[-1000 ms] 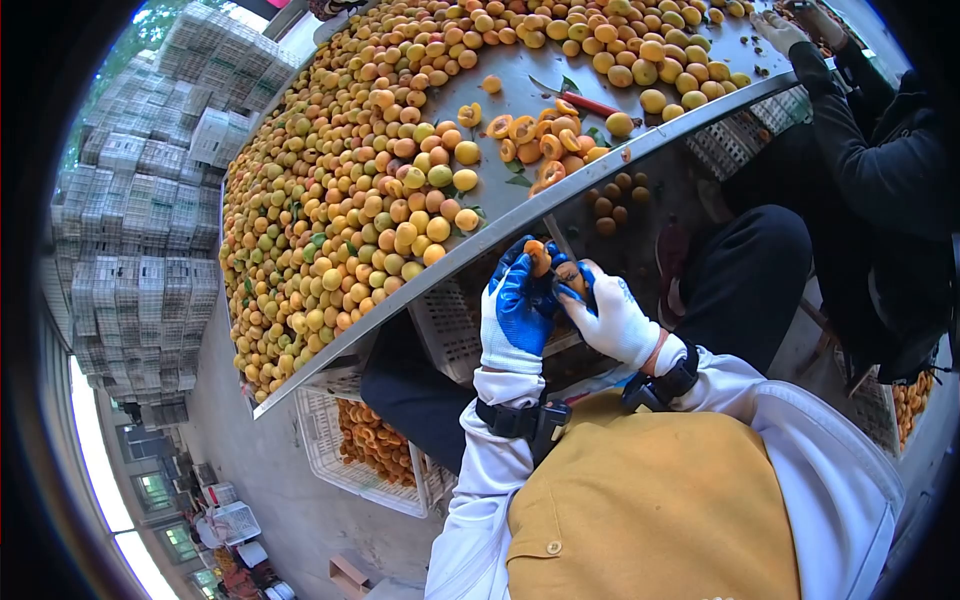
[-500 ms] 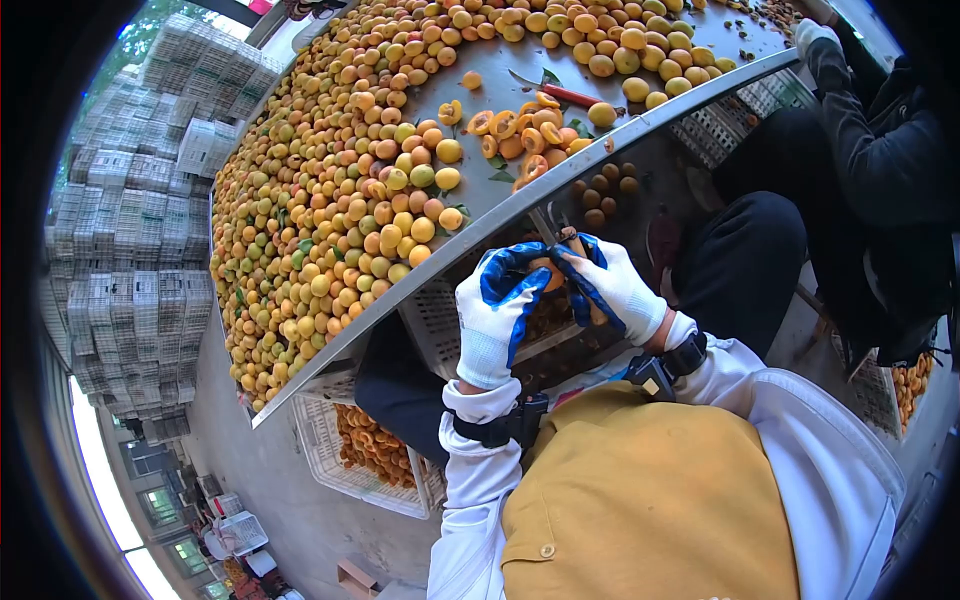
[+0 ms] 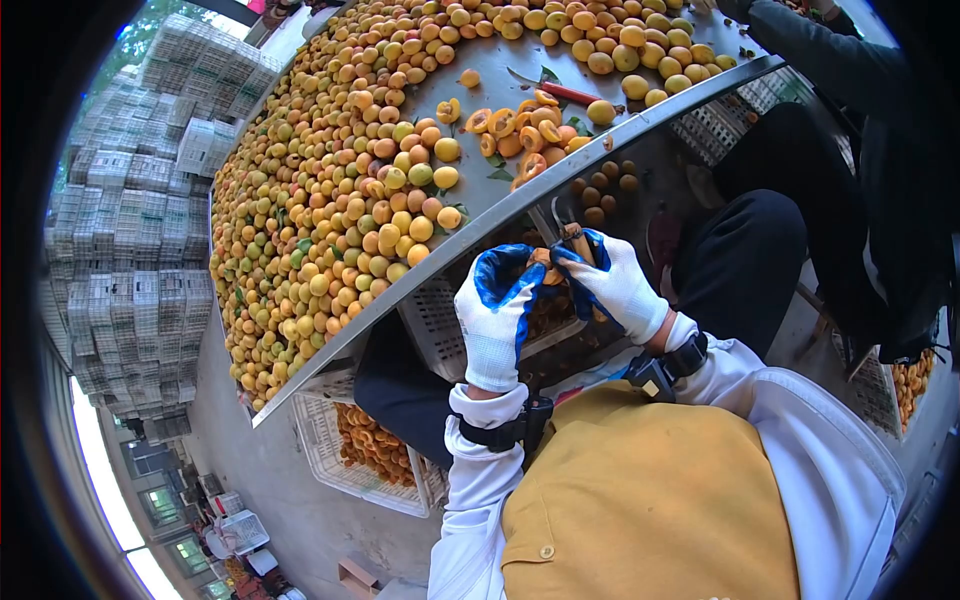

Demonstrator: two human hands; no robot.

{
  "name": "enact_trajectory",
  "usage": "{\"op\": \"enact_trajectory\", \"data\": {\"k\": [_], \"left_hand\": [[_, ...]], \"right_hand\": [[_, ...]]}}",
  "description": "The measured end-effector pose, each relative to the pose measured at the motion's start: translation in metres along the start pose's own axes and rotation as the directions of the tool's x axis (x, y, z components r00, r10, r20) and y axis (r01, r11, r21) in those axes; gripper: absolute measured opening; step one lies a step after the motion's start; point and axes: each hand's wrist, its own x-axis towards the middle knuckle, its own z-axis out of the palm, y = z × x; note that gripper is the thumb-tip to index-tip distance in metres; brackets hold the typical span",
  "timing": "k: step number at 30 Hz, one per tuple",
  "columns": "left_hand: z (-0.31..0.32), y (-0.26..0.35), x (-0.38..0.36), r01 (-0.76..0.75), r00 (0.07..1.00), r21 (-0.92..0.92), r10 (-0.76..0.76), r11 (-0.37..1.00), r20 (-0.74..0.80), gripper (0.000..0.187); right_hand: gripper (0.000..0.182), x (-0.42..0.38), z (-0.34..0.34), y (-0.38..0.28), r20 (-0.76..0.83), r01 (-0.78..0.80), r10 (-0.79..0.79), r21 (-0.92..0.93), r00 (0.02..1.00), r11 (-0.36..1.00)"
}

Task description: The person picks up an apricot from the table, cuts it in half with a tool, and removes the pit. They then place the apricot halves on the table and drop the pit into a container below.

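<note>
My left hand (image 3: 497,318), in a white glove with blue palm, is closed on an apricot (image 3: 546,268) just below the metal table's edge. The fruit's orange flesh shows between my fingers. My right hand (image 3: 622,288), gloved alike, touches the same fruit with its fingertips. It also grips a wooden-handled tool (image 3: 579,243) with a curved metal end, pointing up toward the table; the fingers partly hide it. Halved apricots (image 3: 519,131) lie on the table beyond my hands, near a red-handled knife (image 3: 568,93).
Whole apricots (image 3: 345,215) heap over the metal table (image 3: 480,85). A white crate (image 3: 322,452) of apricot halves stands on the floor at lower left. Crates (image 3: 140,225) are stacked along the left. Another person's dark sleeve (image 3: 820,48) reaches over the table at right.
My left fingers have shifted a little and more of the apricot's orange flesh shows. The other person's arm has swung up and left over the table.
</note>
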Motion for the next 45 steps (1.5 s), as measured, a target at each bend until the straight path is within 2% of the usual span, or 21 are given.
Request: {"op": "enact_trajectory", "data": {"k": [3, 7, 9, 11, 12, 15, 17, 19, 21, 23, 24, 25, 26, 29, 31, 34, 37, 39, 41, 43, 45], "left_hand": [[0.001, -0.002, 0.000, 0.015, 1.000, 0.007, -0.015, 1.000, -0.023, 0.022], [0.006, 0.000, -0.004, 0.006, 0.997, 0.170, 0.006, 0.986, -0.074, 0.016], [0.010, -0.002, -0.006, -0.022, 0.994, 0.242, 0.047, 0.970, -0.095, 0.014], [0.011, -0.011, -0.004, -0.364, 0.907, 0.556, 0.420, 0.747, 0.030, 0.014], [0.010, -0.013, -0.002, -0.467, 0.853, 0.615, 0.506, 0.635, 0.125, 0.014], [0.009, -0.012, -0.003, -0.499, 0.859, 0.495, 0.479, 0.711, 0.179, 0.018], [-0.002, -0.017, 0.002, -0.471, 0.882, 0.271, 0.441, 0.840, 0.167, 0.022], [-0.018, -0.021, 0.004, -0.280, 0.959, 0.132, 0.272, 0.951, 0.077, 0.021], [-0.032, -0.029, 0.013, -0.128, 0.991, 0.157, 0.132, 0.979, -0.018, 0.021], [-0.036, -0.039, 0.013, -0.163, 0.986, 0.247, 0.163, 0.955, 0.022, 0.027], [-0.026, -0.041, 0.011, -0.166, 0.986, 0.062, 0.165, 0.984, 0.028, 0.035], [-0.015, -0.043, 0.009, -0.162, 0.985, -0.124, 0.168, 0.979, 0.033, 0.043], [-0.003, -0.044, 0.008, -0.206, 0.967, -0.188, 0.229, 0.960, 0.110, 0.055], [0.018, -0.053, 0.008, 0.024, 0.977, -0.403, 0.063, 0.915, 0.202, 0.055], [0.021, -0.054, 0.008, 0.025, 0.987, -0.343, 0.032, 0.939, 0.159, 0.053], [0.021, -0.057, 0.010, 0.068, 0.998, -0.332, -0.068, 0.941, 0.012, 0.051], [0.016, -0.047, 0.013, 0.071, 0.997, -0.433, -0.078, 0.898, 0.001, 0.054], [0.003, -0.048, 0.020, 0.097, 0.993, -0.677, -0.121, 0.730, 0.012, 0.049], [-0.015, -0.053, 0.023, 0.082, 0.995, -0.663, -0.100, 0.744, 0.010, 0.046], [-0.020, -0.058, 0.024, 0.101, 0.992, -0.696, -0.128, 0.711, 0.013, 0.044], [-0.023, -0.061, 0.022, 0.124, 0.987, -0.730, -0.159, 0.672, 0.022, 0.043]], "right_hand": [[0.027, -0.001, 0.001, 0.001, -0.023, 0.047, -0.048, -0.045, 0.999, 0.998], [0.024, -0.006, 0.006, -0.005, -0.046, 0.078, -0.079, -0.023, 0.996, 0.997], [0.024, -0.005, 0.004, -0.007, -0.036, 0.010, -0.011, -0.029, 0.999, 1.000], [0.024, -0.005, 0.002, -0.009, -0.027, -0.057, 0.056, -0.037, 0.998, 0.998], [0.023, -0.005, 0.001, -0.010, -0.016, -0.110, 0.111, 0.051, 0.994, 0.993], [0.022, -0.004, -0.002, -0.006, -0.029, -0.152, 0.161, 0.198, 0.987, 0.968], [0.021, -0.004, -0.004, -0.004, -0.060, -0.138, 0.158, 0.256, 0.986, 0.957], [0.020, -0.003, -0.004, -0.003, -0.098, -0.170, 0.205, 0.280, 0.974, 0.945], [0.021, -0.004, -0.001, -0.003, -0.100, -0.160, 0.196, 0.289, 0.975, 0.944], [0.021, -0.006, 0.002, -0.004, -0.101, -0.152, 0.190, 0.297, 0.977, 0.943], [0.021, -0.007, 0.005, -0.006, -0.101, -0.139, 0.170, 0.263, 0.980, 0.955], [0.021, -0.007, 0.008, -0.007, -0.101, -0.125, 0.151, 0.229, 0.983, 0.965], [0.022, -0.007, 0.011, 0.001, -0.106, -0.097, 0.119, 0.191, 0.987, 0.977], [0.024, -0.008, 0.026, 0.005, -0.135, -0.026, 0.059, 0.232, 0.989, 0.972], [0.025, -0.008, 0.023, 0.005, -0.089, -0.112, 0.135, 0.227, 0.987, 0.967], [0.025, -0.007, 0.027, 0.002, -0.077, -0.053, 0.071, 0.219, 0.994, 0.974], [0.025, -0.009, 0.027, 0.000, -0.056, 0.002, 0.008, 0.171, 0.998, 0.985], [0.026, -0.009, 0.017, -0.003, -0.007, -0.025, 0.024, -0.023, 1.000, 0.999], [0.027, -0.010, 0.015, -0.008, 0.035, -0.051, 0.050, 0.023, 0.998, 0.998], [0.029, -0.014, 0.012, -0.016, 0.318, -0.373, 0.363, -0.030, 0.876, 0.927], [0.032, -0.018, 0.020, -0.014, 0.393, -0.359, 0.334, -0.010, 0.857, 0.933]]}}
